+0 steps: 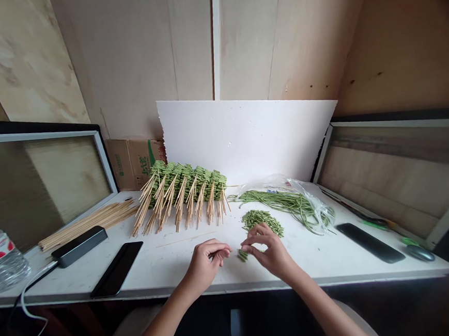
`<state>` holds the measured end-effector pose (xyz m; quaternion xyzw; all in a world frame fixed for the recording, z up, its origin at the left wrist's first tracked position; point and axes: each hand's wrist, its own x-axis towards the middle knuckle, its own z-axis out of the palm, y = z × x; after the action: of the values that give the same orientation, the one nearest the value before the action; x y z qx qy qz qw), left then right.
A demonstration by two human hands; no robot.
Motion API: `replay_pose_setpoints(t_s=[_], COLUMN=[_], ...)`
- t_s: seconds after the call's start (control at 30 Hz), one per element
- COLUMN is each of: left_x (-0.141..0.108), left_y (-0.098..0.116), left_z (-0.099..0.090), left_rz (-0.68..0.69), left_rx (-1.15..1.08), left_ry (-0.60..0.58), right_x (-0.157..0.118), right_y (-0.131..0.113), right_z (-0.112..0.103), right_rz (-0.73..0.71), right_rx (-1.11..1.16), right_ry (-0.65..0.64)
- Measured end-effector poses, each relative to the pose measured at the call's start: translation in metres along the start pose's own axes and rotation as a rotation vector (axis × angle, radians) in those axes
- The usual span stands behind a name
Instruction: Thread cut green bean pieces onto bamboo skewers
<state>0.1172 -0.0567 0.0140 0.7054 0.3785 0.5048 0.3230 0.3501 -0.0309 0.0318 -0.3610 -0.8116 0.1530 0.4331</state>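
Note:
My left hand [206, 262] is closed in a pinch over the table's front part; what its fingers hold, if anything, is hidden. Just to its right, my right hand [268, 250] has thumb and fingertips pinched together, on something too small to make out. Between the hands, under the right fingertips, shows a small row of green bean pieces [243, 255]; whether a stick runs through it I cannot tell. Behind my right hand is a pile of cut green bean pieces [262, 219]. One thin wooden skewer [185, 239] lies flat beyond my left hand.
Skewered bean pieces [188, 178] are stacked at the back, sticks pointing forward. Loose skewers [92, 222], a black box [80, 245], a phone [117, 269] and a water bottle [2, 260] are left. Long beans [277, 199] in a plastic bag and a dark flat object [370, 242] lie right.

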Motion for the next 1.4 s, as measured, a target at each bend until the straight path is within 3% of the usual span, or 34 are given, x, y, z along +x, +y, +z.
replay_pose_setpoints(t_s=[0.1, 0.23, 0.37, 0.67, 0.83, 0.97, 1.07, 1.27, 1.4], left_x=[0.002, 0.001, -0.001, -0.003, -0.003, -0.006, -0.006, -0.003, -0.005], left_y=[-0.004, -0.006, -0.008, -0.012, -0.014, -0.005, 0.002, 0.007, 0.013], left_z=[-0.003, -0.002, 0.001, 0.001, 0.006, 0.01, 0.01, 0.001, 0.002], left_rz=[-0.024, -0.034, -0.034, -0.012, -0.002, 0.065, 0.109, 0.161, 0.167], left_rx=[0.084, 0.163, 0.179, 0.169, 0.152, 0.118, 0.137, 0.253, 0.247], left_ry=[0.055, 0.049, 0.01, -0.021, 0.028, 0.037, 0.034, 0.022, 0.002], right_x=[-0.001, -0.007, -0.009, -0.009, -0.004, -0.003, -0.004, -0.002, -0.002], right_y=[0.03, 0.054, 0.059, 0.069, 0.043, 0.005, -0.014, -0.018, -0.025], right_z=[-0.005, -0.007, -0.009, -0.011, -0.011, -0.001, 0.006, 0.002, 0.002], right_rz=[0.124, 0.223, 0.243, 0.275, 0.238, 0.151, 0.068, 0.034, -0.075], right_rx=[-0.232, -0.288, -0.295, -0.224, -0.086, 0.154, 0.186, 0.128, 0.109], right_ry=[0.025, -0.099, -0.149, -0.134, -0.07, -0.192, -0.188, -0.066, -0.052])
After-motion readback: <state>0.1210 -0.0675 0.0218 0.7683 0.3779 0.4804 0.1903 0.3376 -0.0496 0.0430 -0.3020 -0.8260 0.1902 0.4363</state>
